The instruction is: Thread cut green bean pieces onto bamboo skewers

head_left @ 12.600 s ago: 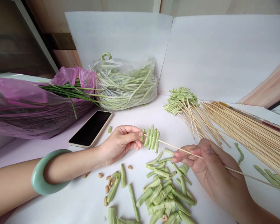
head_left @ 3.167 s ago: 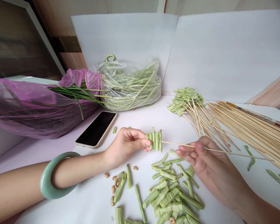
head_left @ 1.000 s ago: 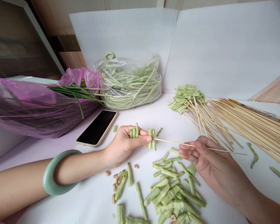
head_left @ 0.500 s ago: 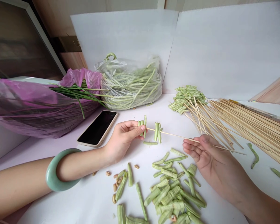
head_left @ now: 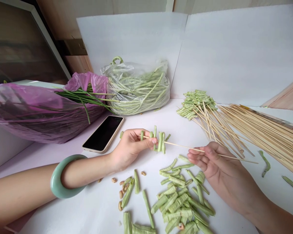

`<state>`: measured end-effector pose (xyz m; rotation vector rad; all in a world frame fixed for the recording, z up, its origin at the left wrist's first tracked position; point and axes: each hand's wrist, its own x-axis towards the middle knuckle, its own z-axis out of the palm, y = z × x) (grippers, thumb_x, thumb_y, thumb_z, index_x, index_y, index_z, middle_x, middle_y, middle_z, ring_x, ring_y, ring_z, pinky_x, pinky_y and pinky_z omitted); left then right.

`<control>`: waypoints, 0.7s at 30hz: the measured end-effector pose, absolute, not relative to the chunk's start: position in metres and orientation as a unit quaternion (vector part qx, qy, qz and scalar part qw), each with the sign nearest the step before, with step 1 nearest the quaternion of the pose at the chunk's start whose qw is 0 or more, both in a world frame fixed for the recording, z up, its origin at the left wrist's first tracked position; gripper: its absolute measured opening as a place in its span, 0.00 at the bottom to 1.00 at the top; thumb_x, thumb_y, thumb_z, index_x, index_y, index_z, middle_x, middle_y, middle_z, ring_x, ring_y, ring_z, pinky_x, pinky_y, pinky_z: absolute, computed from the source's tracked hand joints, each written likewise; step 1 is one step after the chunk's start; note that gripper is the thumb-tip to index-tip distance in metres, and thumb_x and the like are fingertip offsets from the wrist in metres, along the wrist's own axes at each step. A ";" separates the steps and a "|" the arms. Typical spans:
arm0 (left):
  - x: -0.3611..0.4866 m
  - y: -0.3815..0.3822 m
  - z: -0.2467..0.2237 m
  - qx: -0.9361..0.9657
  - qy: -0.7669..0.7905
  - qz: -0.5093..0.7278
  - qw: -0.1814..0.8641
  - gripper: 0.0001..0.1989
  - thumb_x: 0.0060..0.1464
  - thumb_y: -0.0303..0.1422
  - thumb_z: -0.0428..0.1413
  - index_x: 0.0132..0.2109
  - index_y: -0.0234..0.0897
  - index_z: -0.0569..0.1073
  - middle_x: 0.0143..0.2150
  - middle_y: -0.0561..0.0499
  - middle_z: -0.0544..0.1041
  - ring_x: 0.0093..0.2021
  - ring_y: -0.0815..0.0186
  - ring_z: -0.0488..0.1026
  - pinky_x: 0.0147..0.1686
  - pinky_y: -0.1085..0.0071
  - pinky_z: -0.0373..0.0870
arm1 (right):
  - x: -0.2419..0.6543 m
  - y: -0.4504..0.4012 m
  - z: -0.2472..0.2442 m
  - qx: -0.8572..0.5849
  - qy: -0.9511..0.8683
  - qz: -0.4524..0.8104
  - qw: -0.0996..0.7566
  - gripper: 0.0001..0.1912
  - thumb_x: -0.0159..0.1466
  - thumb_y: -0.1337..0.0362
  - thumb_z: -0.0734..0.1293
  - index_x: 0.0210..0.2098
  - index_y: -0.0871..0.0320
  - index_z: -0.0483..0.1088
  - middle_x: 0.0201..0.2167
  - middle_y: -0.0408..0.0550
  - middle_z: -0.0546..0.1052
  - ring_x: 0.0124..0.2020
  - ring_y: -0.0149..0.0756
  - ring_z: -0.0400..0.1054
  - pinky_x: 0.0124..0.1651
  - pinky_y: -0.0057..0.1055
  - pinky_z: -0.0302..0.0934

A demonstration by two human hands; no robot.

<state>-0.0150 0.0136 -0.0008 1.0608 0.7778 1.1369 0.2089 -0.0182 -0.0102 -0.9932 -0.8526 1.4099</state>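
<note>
My right hand (head_left: pixel 224 175) pinches a thin bamboo skewer (head_left: pixel 179 145) between thumb and fingers, its end sticking out to the right. Several short green bean pieces (head_left: pixel 160 142) are threaded crosswise on the skewer's left part. Thumb and fingers of my left hand (head_left: pixel 128 146) close on some of these pieces; the fingers partly hide them. A jade-green bangle (head_left: pixel 56 177) circles the left wrist. Below the hands lies a loose heap of cut bean pieces (head_left: pixel 178 204), and left of it are a few more pieces with small tan beans (head_left: pixel 120 195).
A phone (head_left: pixel 104 133) lies beyond my left forearm. Behind stand a purple bag (head_left: pixel 46 113) of long green stalks and a clear bag (head_left: pixel 139 87) of long beans. At the right are finished bean skewers (head_left: pixel 197 102) and a bundle of bare skewers (head_left: pixel 263 130).
The bean pieces that were apart on the skewer are now close together near my left fingers. My left hand has shifted slightly right, and my right hand slightly left along with it.
</note>
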 end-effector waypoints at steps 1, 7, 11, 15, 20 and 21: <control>-0.014 0.012 -0.001 0.470 0.340 0.490 0.651 0.09 0.40 0.30 0.67 0.25 0.31 0.75 0.22 0.52 0.75 0.25 0.71 0.69 0.32 0.73 0.65 | 0.208 -0.019 -0.009 -0.422 -0.371 0.603 0.567 0.10 0.50 0.58 0.74 0.22 0.55 0.73 0.27 0.46 0.81 0.32 0.36 0.76 0.41 0.33 0.72; -0.015 0.012 -0.003 0.460 0.335 0.494 0.657 0.07 0.41 0.30 0.67 0.26 0.31 0.77 0.23 0.52 0.76 0.26 0.71 0.70 0.33 0.72 0.66 | 0.207 -0.018 -0.007 -0.419 -0.375 0.609 0.560 0.10 0.51 0.57 0.74 0.22 0.55 0.73 0.27 0.45 0.81 0.34 0.37 0.76 0.44 0.36 0.71; -0.016 0.016 -0.003 0.455 0.327 0.500 0.660 0.07 0.43 0.31 0.65 0.30 0.31 0.78 0.26 0.50 0.77 0.28 0.70 0.71 0.35 0.71 0.68 | 0.209 -0.016 -0.009 -0.421 -0.351 0.608 0.574 0.09 0.52 0.58 0.74 0.22 0.54 0.73 0.27 0.44 0.81 0.34 0.36 0.76 0.43 0.33 0.72; -0.018 0.020 -0.003 0.439 0.340 0.528 0.643 0.08 0.47 0.33 0.64 0.31 0.32 0.79 0.32 0.47 0.79 0.33 0.66 0.73 0.36 0.69 0.70 | 0.211 -0.013 -0.013 -0.422 -0.315 0.604 0.598 0.06 0.53 0.60 0.73 0.24 0.54 0.73 0.26 0.44 0.80 0.34 0.36 0.76 0.41 0.31 0.73; -0.018 0.023 -0.004 0.426 0.342 0.548 0.634 0.08 0.46 0.33 0.64 0.29 0.31 0.79 0.28 0.47 0.79 0.29 0.69 0.73 0.36 0.70 0.70 | 0.213 -0.013 -0.014 -0.417 -0.302 0.609 0.603 0.06 0.52 0.62 0.73 0.24 0.54 0.73 0.26 0.43 0.80 0.34 0.34 0.76 0.40 0.27 0.72; -0.018 0.023 -0.004 0.426 0.342 0.546 0.635 0.08 0.45 0.33 0.65 0.29 0.31 0.79 0.28 0.47 0.79 0.28 0.69 0.73 0.36 0.70 0.70 | 0.213 -0.014 -0.014 -0.416 -0.305 0.610 0.601 0.06 0.52 0.62 0.73 0.24 0.55 0.73 0.26 0.43 0.80 0.34 0.33 0.76 0.40 0.26 0.72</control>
